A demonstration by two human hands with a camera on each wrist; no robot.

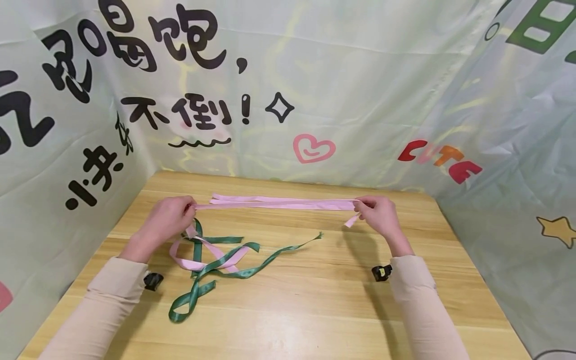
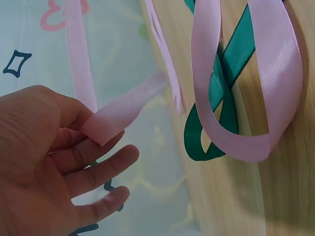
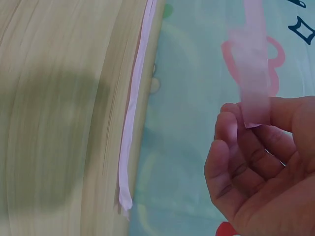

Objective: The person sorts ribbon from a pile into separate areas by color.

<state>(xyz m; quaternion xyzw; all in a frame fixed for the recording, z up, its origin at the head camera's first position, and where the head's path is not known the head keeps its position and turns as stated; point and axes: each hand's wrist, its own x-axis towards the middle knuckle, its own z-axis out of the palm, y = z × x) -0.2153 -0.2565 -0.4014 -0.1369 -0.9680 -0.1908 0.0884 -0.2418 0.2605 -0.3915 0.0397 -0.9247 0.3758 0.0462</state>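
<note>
1. Your left hand (image 1: 166, 220) pinches the pink ribbon (image 1: 270, 204), near green ribbon (image 1: 247, 273) looped on the bench (image 1: 292, 320).
2. The span runs straight, probably because your hands stand well apart.
3. Your right hand (image 1: 380, 214) pinches what seems its other end, partly blurred.

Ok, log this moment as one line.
left fingers: pinching pink ribbon | right fingers: pinching same ribbon | held span: straight | green ribbon: lying on table

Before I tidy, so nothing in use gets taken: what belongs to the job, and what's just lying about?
In use:
narrow pink satin ribbon stretched between left hand and right hand

Apparently lying about:
looped pink satin ribbon
curled green satin ribbon
long pink satin strands, farthest back
</note>
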